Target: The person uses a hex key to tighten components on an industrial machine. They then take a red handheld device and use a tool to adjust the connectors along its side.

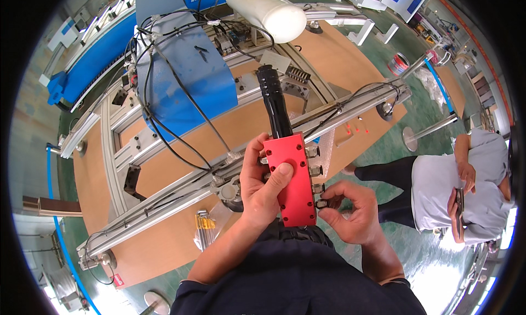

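Note:
My left hand (264, 189) is wrapped round a red metal block (296, 191), its thumb lying across the front face. Dark screws dot that face, and several metal push-in fittings (314, 171) stick out along the right side. From the block's top rises a ribbed black cylinder (273, 98). At the lowest fitting (322, 203) on the right, my right hand (350, 211) pinches with thumb and fingertips. The block is held up in front of my body, above the near edge of the machine frame.
An aluminium-profile frame (181, 205) with a blue cover (186, 79), black cables and a white tank (268, 13) rests on brown board. A bag of yellow-and-metal parts (205, 227) lies near my left forearm. To the right, a person (460, 189) stands holding a phone.

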A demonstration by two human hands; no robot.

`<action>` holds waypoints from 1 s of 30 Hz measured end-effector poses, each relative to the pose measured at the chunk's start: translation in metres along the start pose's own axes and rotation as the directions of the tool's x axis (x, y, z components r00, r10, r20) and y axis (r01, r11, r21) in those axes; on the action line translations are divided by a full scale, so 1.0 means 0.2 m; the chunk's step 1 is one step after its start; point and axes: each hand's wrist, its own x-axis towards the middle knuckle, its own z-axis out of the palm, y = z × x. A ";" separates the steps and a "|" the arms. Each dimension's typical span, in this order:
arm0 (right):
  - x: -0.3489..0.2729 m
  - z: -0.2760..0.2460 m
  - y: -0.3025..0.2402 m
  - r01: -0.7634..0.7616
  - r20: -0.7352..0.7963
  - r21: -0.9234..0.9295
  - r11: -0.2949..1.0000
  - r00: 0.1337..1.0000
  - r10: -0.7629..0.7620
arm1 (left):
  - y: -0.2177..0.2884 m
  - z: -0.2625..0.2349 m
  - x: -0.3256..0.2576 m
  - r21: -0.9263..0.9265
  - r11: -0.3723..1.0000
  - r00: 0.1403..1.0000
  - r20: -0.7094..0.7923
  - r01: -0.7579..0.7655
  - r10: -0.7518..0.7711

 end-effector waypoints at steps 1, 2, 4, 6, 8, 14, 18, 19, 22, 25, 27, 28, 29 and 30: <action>0.00 0.00 -0.01 -0.023 0.009 0.008 1.000 1.000 0.022 | 0.00 0.00 0.00 0.005 1.000 1.000 -0.003 0.005 -0.005; 0.00 -0.01 0.00 0.008 0.046 -0.065 0.998 0.999 -0.005 | 0.00 0.00 0.00 0.004 1.000 1.000 -0.005 0.005 -0.005; -0.02 -0.03 0.05 0.075 0.124 -0.205 0.976 0.991 -0.050 | 0.00 0.00 0.00 0.001 1.000 1.000 -0.008 0.006 -0.006; -0.03 -0.03 0.06 0.068 0.119 -0.207 0.976 0.992 -0.044 | 0.00 0.00 -0.01 0.014 1.000 1.000 -0.002 0.020 -0.020; -0.02 -0.02 0.05 0.039 0.075 -0.141 0.989 0.997 -0.028 | 0.00 0.00 -0.01 0.012 1.000 1.000 -0.002 0.023 -0.023; -0.02 -0.02 0.07 0.123 0.062 -0.175 0.977 0.992 -0.114 | -0.02 -0.01 0.00 0.005 1.000 1.000 0.009 0.009 -0.010; -0.02 -0.01 0.07 0.097 0.068 -0.164 0.982 0.994 -0.087 | -0.02 -0.01 0.00 0.036 0.999 1.000 0.015 -0.001 0.000; -0.01 -0.01 0.05 0.054 0.044 -0.103 0.993 0.998 -0.050 | -0.02 -0.01 0.00 0.045 0.999 1.000 0.015 -0.004 0.004; -0.02 0.02 0.06 0.020 -0.015 0.002 1.000 1.000 -0.020 | -0.01 -0.01 0.00 0.021 1.000 1.000 -0.016 0.018 -0.017; -0.04 0.00 0.11 0.030 0.074 -0.137 0.990 0.997 -0.020 | -0.02 0.00 0.00 0.033 0.999 1.000 -0.016 -0.002 0.002; -0.06 0.00 0.13 -0.056 0.118 -0.131 0.990 0.990 0.071 | -0.02 -0.01 -0.01 0.064 0.998 1.000 -0.006 -0.001 0.002; -0.07 0.00 0.14 -0.099 0.141 -0.130 0.987 0.983 0.117 | -0.02 -0.01 -0.01 0.079 0.997 1.000 -0.003 -0.001 0.001; -0.06 0.01 0.13 -0.102 0.093 -0.066 0.993 0.990 0.108 | -0.02 -0.01 -0.01 0.075 0.997 1.000 -0.008 0.003 -0.003; -0.05 0.02 0.10 -0.102 0.043 -0.001 0.995 0.994 0.102 | -0.02 -0.01 -0.01 0.072 0.997 1.000 -0.014 0.008 -0.007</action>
